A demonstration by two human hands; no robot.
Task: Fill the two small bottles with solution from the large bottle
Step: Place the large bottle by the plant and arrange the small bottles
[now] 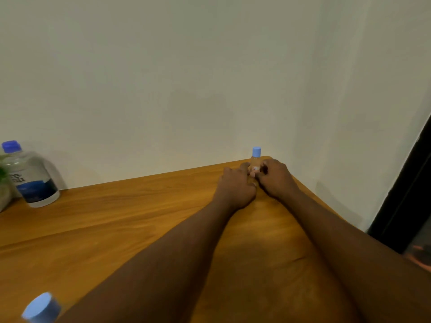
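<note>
Both arms reach across a wooden worktop (pixel 116 229) to its far right corner, where the left hand (pixel 235 188) and right hand (pixel 276 177) curl their fingers around the lower body of an upright small bottle (pixel 256 159), its light blue cap (pixel 256 151) showing above them. The large bottle (pixel 32 180), blue-capped, stands capped at the far left against the pale wall (pixel 186 78), beside a green plant (pixel 3 173). A second small bottle (pixel 40 308) shows, blurred, at the near left edge
</note>
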